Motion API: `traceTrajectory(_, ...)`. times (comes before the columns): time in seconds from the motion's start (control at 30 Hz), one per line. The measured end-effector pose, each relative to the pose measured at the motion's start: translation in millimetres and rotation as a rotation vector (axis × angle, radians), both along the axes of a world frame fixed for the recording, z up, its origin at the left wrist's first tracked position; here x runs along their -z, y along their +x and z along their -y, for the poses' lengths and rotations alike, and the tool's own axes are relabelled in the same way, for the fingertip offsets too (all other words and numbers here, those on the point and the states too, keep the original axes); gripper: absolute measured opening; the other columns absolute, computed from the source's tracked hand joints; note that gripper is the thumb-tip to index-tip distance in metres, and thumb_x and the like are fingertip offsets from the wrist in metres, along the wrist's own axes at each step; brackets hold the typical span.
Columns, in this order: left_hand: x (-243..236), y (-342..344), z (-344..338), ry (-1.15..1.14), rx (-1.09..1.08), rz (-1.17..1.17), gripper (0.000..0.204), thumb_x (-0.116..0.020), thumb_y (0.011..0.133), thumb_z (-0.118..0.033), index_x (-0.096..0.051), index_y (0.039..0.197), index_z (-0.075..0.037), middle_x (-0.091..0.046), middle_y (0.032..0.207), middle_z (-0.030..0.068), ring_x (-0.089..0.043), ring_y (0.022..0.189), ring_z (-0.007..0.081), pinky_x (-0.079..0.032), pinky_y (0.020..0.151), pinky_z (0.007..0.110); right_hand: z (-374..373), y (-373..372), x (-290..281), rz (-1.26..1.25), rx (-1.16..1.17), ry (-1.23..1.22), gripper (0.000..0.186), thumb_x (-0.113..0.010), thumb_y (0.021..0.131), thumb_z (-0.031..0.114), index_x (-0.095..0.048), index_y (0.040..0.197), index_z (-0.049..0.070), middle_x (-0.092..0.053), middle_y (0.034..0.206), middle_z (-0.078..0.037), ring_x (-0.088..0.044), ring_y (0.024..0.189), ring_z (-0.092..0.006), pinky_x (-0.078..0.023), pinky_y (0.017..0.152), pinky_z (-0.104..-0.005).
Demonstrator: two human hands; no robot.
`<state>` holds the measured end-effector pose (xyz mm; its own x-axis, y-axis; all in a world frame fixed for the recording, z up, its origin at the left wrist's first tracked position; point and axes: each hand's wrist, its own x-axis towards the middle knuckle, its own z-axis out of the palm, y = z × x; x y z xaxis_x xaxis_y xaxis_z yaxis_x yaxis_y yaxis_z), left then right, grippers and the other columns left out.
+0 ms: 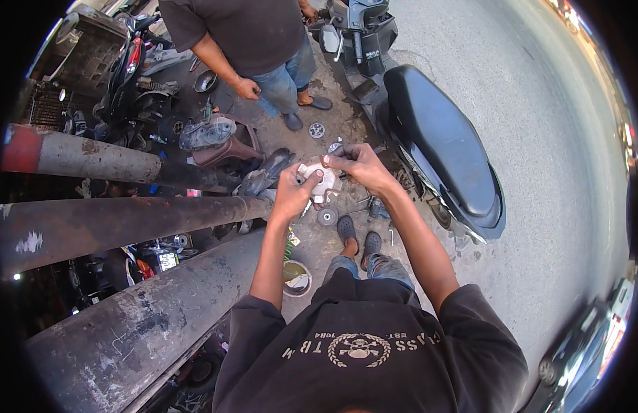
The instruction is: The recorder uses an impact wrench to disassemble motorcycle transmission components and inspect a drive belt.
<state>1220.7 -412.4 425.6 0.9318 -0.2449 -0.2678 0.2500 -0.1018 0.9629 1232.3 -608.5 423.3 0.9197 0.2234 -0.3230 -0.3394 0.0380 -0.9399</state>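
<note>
In front of me, my left hand (293, 194) grips a pale metal part (321, 184) with an uneven rim, its thumb lying across the face. My right hand (360, 168) is closed at the part's upper right edge, thumb and forefinger pinched together. What sits between those fingertips is too small to make out. Below the part, a round grey metal disc (327, 216) lies on the ground near my feet. Farther off rests another round metal piece (317, 130), close to the other person's shoes.
A scooter with a black seat (442, 141) stands at the right. Thick rusty pipes (126, 230) cross the left side. Another person (243, 41) stands ahead. A bucket (297, 278) is by my left arm, and an L-shaped key (392, 236) lies right of my shoes.
</note>
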Motion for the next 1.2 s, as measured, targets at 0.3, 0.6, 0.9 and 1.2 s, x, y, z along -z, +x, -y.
traceTrajectory(0.3,-6.0,1.6,0.5,0.016,0.010,-0.082,0.020,-0.069,0.090,-0.009,-0.067,0.103,0.006,-0.071,0.083,0.0077,-0.063,0.065,0.0095,-0.049,0.055,0.027,9.6,14.2,5.0,-0.259,0.186,0.280,0.018,-0.075,0.088,0.016,-0.068,0.086,-0.001,-0.040,0.058,0.007,-0.029,0.049,-0.0037,-0.017,0.044,-0.0230)
traceTrajectory(0.6,7.5,6.8,-6.7,0.120,0.034,0.080,0.021,-0.072,0.087,-0.010,-0.068,0.102,0.004,-0.072,0.088,0.0071,-0.064,0.074,0.0109,-0.051,0.068,0.029,3.5,9.2,3.3,-0.113,0.075,0.062,0.028,-0.084,0.078,0.025,-0.073,0.079,-0.001,-0.050,0.057,0.003,-0.038,0.048,-0.0069,-0.025,0.044,-0.0272)
traceTrajectory(0.9,-6.7,-3.8,4.5,0.051,0.109,0.006,0.016,-0.072,0.087,-0.006,-0.068,0.098,0.004,-0.071,0.086,0.0068,-0.062,0.075,0.0099,-0.049,0.066,0.028,26.7,16.4,12.0,0.107,-0.182,-0.020,0.028,-0.087,0.072,0.024,-0.074,0.073,-0.001,-0.060,0.060,-0.001,-0.048,0.054,-0.0099,-0.035,0.051,-0.0299)
traceTrajectory(1.2,-0.2,-2.8,10.7,0.139,0.048,0.055,0.016,-0.073,0.085,-0.008,-0.068,0.096,0.003,-0.070,0.084,0.0054,-0.063,0.074,0.0105,-0.049,0.066,0.027,23.9,8.3,10.8,0.061,-0.150,-0.144,0.031,-0.086,0.073,0.026,-0.074,0.074,-0.002,-0.064,0.063,-0.003,-0.053,0.061,-0.0120,-0.039,0.056,-0.0300)
